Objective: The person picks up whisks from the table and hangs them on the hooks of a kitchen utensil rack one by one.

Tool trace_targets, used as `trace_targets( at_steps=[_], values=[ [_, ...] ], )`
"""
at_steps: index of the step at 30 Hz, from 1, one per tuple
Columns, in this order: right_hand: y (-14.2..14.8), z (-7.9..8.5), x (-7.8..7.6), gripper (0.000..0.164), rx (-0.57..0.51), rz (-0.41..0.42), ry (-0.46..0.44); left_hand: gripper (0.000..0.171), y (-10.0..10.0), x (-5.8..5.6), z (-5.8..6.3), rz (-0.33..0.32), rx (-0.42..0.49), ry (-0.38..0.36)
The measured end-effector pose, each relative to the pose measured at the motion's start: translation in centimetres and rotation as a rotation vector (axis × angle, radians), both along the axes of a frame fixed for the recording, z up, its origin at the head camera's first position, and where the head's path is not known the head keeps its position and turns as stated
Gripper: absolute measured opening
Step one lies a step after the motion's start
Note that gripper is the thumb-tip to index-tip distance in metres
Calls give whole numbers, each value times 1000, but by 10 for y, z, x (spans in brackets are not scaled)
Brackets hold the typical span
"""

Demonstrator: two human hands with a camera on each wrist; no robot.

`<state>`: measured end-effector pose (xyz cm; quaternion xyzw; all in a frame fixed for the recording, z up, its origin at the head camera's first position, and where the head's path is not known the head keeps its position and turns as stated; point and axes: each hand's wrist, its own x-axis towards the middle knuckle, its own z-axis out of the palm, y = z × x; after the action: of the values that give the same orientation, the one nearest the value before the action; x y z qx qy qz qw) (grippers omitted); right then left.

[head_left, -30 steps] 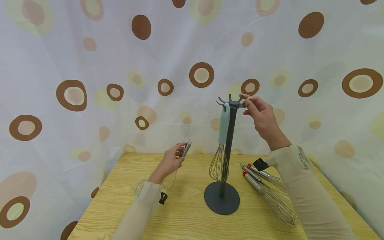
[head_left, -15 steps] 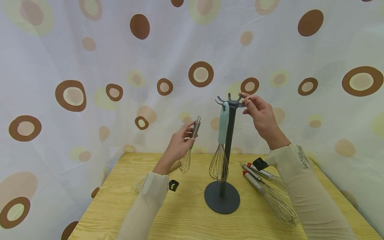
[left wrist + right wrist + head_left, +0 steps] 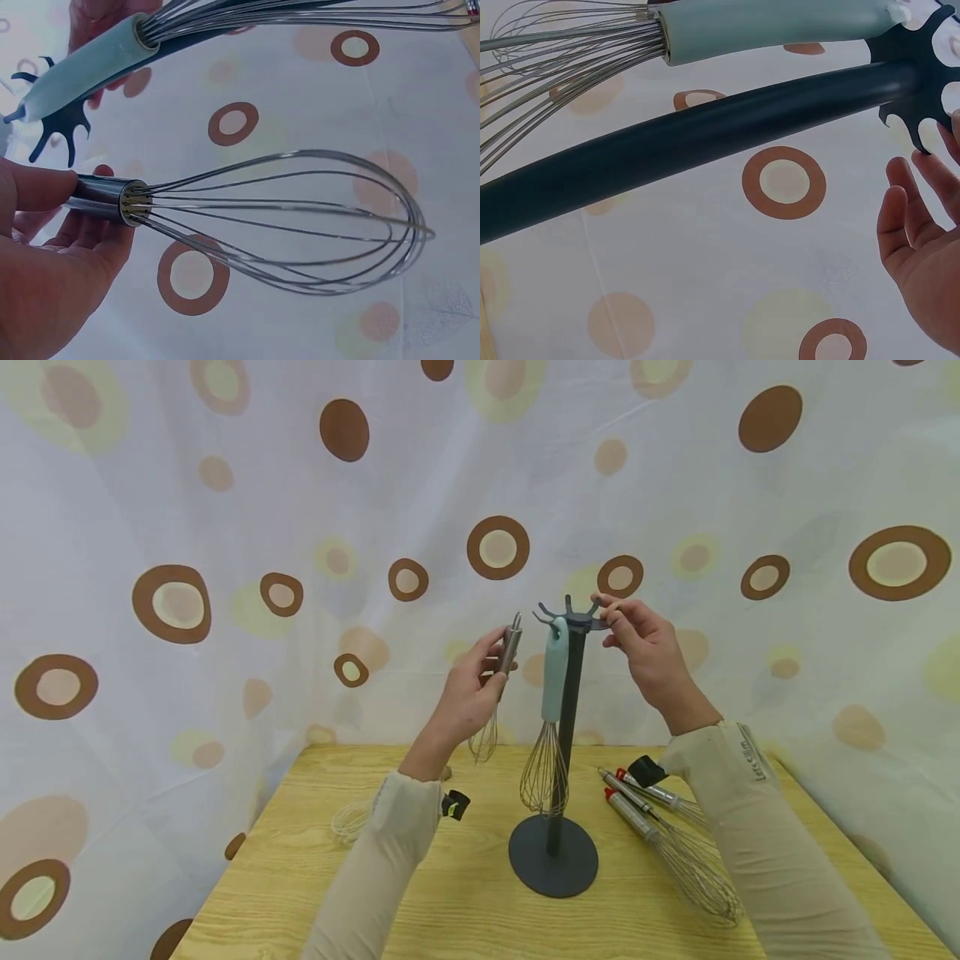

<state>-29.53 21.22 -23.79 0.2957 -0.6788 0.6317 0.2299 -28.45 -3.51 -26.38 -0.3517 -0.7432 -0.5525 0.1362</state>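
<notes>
My left hand grips the steel handle of a small whisk, its hanging loop pointing up and its wires hanging below. The left wrist view shows the balloon of wires in full. This whisk is raised above the table, left of a dark utensil stand with curved hooks on top. From a left-side hook hangs a whisk with a pale teal handle. Thumb and fingers of my right hand pinch a hook on the stand's right side; the right wrist view has the fingertips at the hook's tip.
Several metal whisks, some with red handle ends, lie on the wooden table right of the stand's round base. Pale wire loops lie left, partly behind the left sleeve. A dotted curtain hangs behind.
My left hand has lifted the small steel whisk up and to the right, closer to the stand, and its handle has turned more upright. The right hand keeps its place on the hook.
</notes>
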Motion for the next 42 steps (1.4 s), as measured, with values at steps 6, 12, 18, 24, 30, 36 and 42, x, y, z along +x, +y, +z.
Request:
trace_targets(
  at_steps=[6,12,18,24,30,36,42],
  values=[
    [0,-1,-1,11,-11,14,5,54,5,1,4,-1,9,39],
    [1,-2,-1,12,-3,5,15,55,7,0,4,3,-6,59],
    [2,-2,-2,12,3,-9,9,55,10,-1,3,-10,-19,62],
    [2,-3,-3,12,-7,1,4,54,13,-3,0,-22,-32,23],
    [1,-3,-2,12,-10,9,1,54,17,-3,-6,-21,-19,-5],
    [1,-3,-2,12,-6,5,1,53,21,25,9,-29,-24,-60],
    [1,-3,-2,11,-11,13,0,55,27,10,-5,-62,11,-77]
  ],
)
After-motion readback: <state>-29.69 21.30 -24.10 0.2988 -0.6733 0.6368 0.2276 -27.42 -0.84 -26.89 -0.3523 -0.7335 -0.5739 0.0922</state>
